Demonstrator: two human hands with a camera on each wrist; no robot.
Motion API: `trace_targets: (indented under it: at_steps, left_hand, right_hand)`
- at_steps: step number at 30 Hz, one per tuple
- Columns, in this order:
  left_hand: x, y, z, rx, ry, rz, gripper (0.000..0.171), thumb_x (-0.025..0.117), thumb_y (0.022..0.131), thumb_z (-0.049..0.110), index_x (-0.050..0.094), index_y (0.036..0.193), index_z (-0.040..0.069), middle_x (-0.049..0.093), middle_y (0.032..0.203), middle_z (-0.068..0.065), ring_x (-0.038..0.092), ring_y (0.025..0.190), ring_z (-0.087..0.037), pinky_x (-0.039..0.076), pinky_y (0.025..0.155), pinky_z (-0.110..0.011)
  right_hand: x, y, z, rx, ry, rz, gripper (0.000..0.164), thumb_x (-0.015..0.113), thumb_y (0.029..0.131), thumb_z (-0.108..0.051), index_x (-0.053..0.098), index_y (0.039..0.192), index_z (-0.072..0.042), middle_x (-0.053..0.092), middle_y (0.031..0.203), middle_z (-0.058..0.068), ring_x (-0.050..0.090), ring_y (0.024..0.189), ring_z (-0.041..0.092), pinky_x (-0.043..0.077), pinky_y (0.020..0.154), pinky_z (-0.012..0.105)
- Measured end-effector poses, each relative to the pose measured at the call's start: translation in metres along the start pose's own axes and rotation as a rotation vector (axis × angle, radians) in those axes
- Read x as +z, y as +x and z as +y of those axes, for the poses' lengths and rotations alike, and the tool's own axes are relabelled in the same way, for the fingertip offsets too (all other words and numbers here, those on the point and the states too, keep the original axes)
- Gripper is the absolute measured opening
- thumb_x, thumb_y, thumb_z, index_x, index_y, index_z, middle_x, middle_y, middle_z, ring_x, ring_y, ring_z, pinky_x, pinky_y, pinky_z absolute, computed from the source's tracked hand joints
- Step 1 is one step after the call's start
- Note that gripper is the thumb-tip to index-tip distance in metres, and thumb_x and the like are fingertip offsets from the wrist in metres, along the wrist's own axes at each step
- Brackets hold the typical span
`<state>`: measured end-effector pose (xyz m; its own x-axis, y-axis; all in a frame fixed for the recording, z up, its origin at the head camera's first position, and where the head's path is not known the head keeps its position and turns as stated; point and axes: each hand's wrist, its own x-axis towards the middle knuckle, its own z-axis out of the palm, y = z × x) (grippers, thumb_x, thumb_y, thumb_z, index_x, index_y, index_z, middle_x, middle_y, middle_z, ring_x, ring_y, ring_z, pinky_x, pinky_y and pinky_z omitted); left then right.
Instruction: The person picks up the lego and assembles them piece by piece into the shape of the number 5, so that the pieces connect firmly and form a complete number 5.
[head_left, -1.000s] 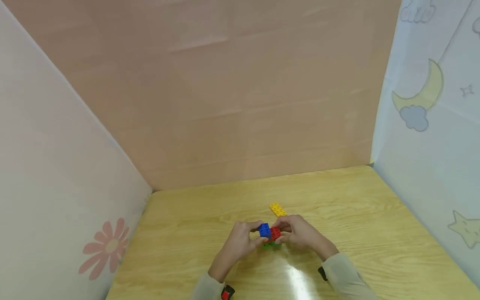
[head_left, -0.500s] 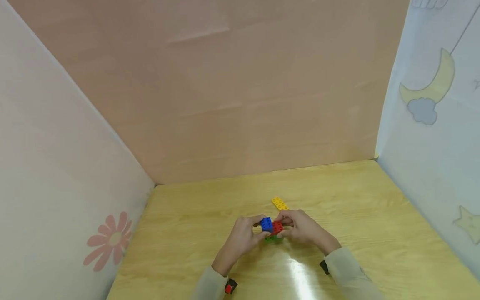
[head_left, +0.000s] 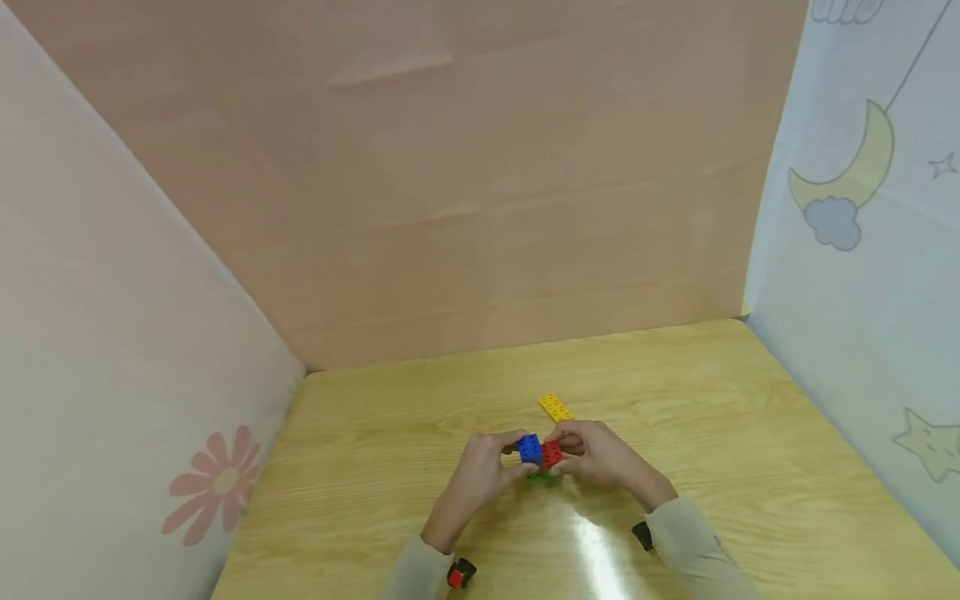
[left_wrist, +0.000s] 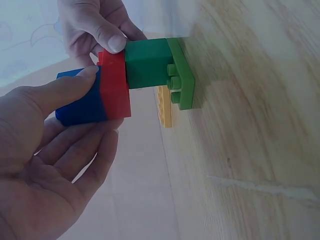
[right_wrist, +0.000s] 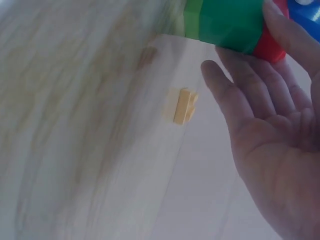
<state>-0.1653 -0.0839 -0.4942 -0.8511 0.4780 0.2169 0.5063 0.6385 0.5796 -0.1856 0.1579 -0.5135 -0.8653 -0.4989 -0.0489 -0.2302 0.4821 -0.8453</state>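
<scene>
A small stack of toy building bricks stands on the table between the hands. Its base is a light green plate [left_wrist: 185,80], with a dark green brick [left_wrist: 147,64] on that, then a red brick [left_wrist: 115,82]. A blue brick [head_left: 529,448] tops the stack, offset toward the left hand in the head view. My left hand [head_left: 480,473] pinches the blue brick, thumb on one side and fingers on the other. My right hand [head_left: 600,458] holds the red brick from the right, its thumb near the seam with the dark green brick.
A flat yellow studded plate [head_left: 556,407] lies on the wooden table [head_left: 390,417] just behind the right hand. A brown sheet [head_left: 480,208] backs the table, and pale printed panels stand on the left [head_left: 135,333] and right [head_left: 847,317].
Both hands keep their hold on the blue and red bricks, with hardly any motion. The head view has shifted slightly.
</scene>
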Motion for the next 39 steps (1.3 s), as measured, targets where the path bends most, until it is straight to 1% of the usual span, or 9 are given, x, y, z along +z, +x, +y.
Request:
trace_targets:
  at_steps: [3, 5, 10, 13, 16, 20, 27, 32, 39]
  left_hand:
    - [0.001, 0.001, -0.001, -0.034, -0.036, -0.008, 0.039, 0.083, 0.092, 0.023, 0.076, 0.127, 0.011, 0.081, 0.116, -0.006, 0.079, 0.105, -0.023, 0.065, 0.088, -0.036]
    - [0.002, 0.001, -0.002, -0.08, -0.103, 0.006, 0.038, 0.084, 0.091, 0.023, 0.076, 0.127, 0.015, 0.081, 0.117, -0.004, 0.078, 0.107, -0.022, 0.065, 0.091, -0.039]
    - [0.013, -0.003, -0.009, -0.21, -0.372, 0.084, 0.037, 0.088, 0.087, 0.026, 0.079, 0.123, 0.024, 0.081, 0.116, 0.003, 0.076, 0.105, -0.014, 0.062, 0.096, -0.041]
    - [0.022, -0.008, -0.013, -0.26, -0.508, 0.135, 0.038, 0.09, 0.085, 0.027, 0.079, 0.121, 0.023, 0.08, 0.118, 0.002, 0.075, 0.105, -0.012, 0.062, 0.098, -0.041]
    - [0.03, -0.012, -0.016, -0.266, -0.628, 0.168, 0.039, 0.089, 0.085, 0.023, 0.079, 0.122, 0.02, 0.079, 0.121, -0.002, 0.076, 0.108, -0.018, 0.062, 0.098, -0.04]
    - [0.036, -0.012, -0.018, -0.249, -0.755, 0.179, 0.04, 0.087, 0.088, 0.02, 0.077, 0.126, 0.016, 0.077, 0.126, -0.007, 0.074, 0.116, -0.023, 0.063, 0.096, -0.032]
    - [0.037, -0.011, -0.016, -0.249, -0.75, 0.155, 0.039, 0.086, 0.089, 0.021, 0.077, 0.127, 0.021, 0.077, 0.128, -0.004, 0.072, 0.119, -0.019, 0.062, 0.093, -0.027]
    - [0.035, -0.014, -0.014, -0.269, -0.748, 0.144, 0.039, 0.085, 0.09, 0.021, 0.077, 0.128, 0.021, 0.077, 0.128, -0.002, 0.071, 0.121, -0.019, 0.062, 0.094, -0.026]
    - [0.033, -0.013, -0.013, -0.284, -0.74, 0.146, 0.04, 0.084, 0.09, 0.023, 0.077, 0.129, 0.023, 0.077, 0.127, -0.001, 0.07, 0.123, -0.022, 0.062, 0.096, -0.028]
  right_hand:
    - [-0.002, 0.0, 0.0, 0.01, 0.008, 0.002, 0.028, 0.084, 0.09, -0.022, 0.071, 0.115, -0.017, 0.078, 0.123, 0.01, 0.075, 0.115, 0.03, 0.061, 0.099, 0.053]
    - [-0.004, 0.001, 0.0, 0.012, 0.003, 0.007, 0.029, 0.085, 0.09, -0.024, 0.072, 0.115, -0.017, 0.078, 0.123, 0.01, 0.075, 0.115, 0.03, 0.06, 0.099, 0.054]
    - [-0.005, 0.003, 0.002, 0.017, 0.006, 0.009, 0.031, 0.087, 0.088, -0.026, 0.072, 0.114, -0.018, 0.077, 0.123, 0.008, 0.073, 0.118, 0.032, 0.059, 0.101, 0.055]
    - [-0.003, 0.002, 0.004, 0.01, 0.017, -0.005, 0.032, 0.087, 0.088, -0.026, 0.072, 0.115, -0.018, 0.077, 0.123, 0.008, 0.073, 0.118, 0.034, 0.058, 0.102, 0.056]
    - [-0.001, 0.0, 0.005, 0.002, 0.021, -0.007, 0.033, 0.087, 0.088, -0.027, 0.071, 0.115, -0.018, 0.076, 0.122, 0.008, 0.072, 0.118, 0.035, 0.058, 0.102, 0.056]
    - [-0.002, -0.002, 0.007, -0.008, 0.009, 0.0, 0.034, 0.086, 0.089, -0.029, 0.071, 0.117, -0.019, 0.075, 0.124, 0.007, 0.071, 0.118, 0.033, 0.058, 0.102, 0.056]
    - [-0.016, -0.013, 0.009, -0.061, -0.044, -0.006, 0.054, 0.08, 0.095, -0.032, 0.062, 0.137, -0.002, 0.071, 0.133, 0.015, 0.067, 0.125, 0.039, 0.054, 0.107, 0.06]
    - [-0.029, -0.016, 0.005, -0.104, -0.11, 0.037, 0.039, 0.069, 0.103, -0.032, 0.066, 0.13, -0.004, 0.072, 0.129, 0.015, 0.068, 0.123, 0.038, 0.054, 0.106, 0.058]
    - [-0.043, -0.008, 0.001, -0.121, -0.222, 0.153, 0.033, 0.07, 0.103, -0.029, 0.07, 0.124, -0.004, 0.075, 0.122, 0.016, 0.071, 0.116, 0.035, 0.057, 0.104, 0.054]
